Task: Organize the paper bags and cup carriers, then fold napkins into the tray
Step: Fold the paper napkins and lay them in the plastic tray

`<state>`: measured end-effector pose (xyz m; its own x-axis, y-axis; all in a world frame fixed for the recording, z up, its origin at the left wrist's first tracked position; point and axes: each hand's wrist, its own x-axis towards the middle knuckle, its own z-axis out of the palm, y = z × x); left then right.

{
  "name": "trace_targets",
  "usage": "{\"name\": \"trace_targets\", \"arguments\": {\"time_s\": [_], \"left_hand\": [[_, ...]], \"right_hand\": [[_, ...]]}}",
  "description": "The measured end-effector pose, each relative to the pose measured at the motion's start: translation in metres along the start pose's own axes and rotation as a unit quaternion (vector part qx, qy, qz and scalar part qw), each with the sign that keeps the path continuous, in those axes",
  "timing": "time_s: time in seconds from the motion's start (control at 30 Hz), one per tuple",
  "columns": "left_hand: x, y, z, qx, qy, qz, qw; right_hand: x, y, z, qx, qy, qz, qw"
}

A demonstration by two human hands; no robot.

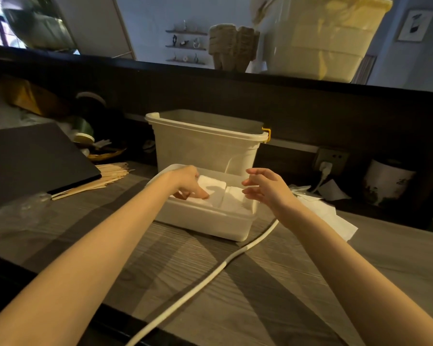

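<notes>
Your left hand (189, 182) covers part of the napkins (216, 189), so you can't tell whether its fingertips press or pinch them. The tray (210, 224) hides the lower layers (its walls are cloudy). The white cable (210, 275) runs off the bottom edge.

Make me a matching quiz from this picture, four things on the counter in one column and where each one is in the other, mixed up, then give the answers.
Things:
1. shallow white plastic tray
2. tall translucent plastic bin with yellow clip
3. bundle of wooden stir sticks
4. thick white power cable

Places:
A. beside the dark flat board, at the left
B. running across the counter in front of the tray
C. under both hands, with folded white napkins inside
D. directly behind the tray

Pairs: 1-C, 2-D, 3-A, 4-B
</notes>
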<state>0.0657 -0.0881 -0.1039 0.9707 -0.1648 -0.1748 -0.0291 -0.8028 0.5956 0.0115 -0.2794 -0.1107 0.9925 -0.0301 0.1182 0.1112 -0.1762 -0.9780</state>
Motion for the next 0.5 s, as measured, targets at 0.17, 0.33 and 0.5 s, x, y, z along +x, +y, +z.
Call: {"name": "trace_targets", "arguments": {"time_s": [0.17,0.33,0.5], "left_hand": [[-0.003,0.001,0.004,0.084,-0.018,0.008,0.996],[0.003,0.003,0.012,0.115,0.007,0.010,0.993],[-0.009,0.010,0.007,0.109,0.060,0.072,0.990]], "right_hand": [[0.001,0.001,0.000,-0.001,-0.004,0.004,1.000],[0.000,0.001,-0.001,-0.007,-0.007,0.006,1.000],[-0.004,-0.002,-0.008,0.004,-0.007,-0.010,1.000]]}}
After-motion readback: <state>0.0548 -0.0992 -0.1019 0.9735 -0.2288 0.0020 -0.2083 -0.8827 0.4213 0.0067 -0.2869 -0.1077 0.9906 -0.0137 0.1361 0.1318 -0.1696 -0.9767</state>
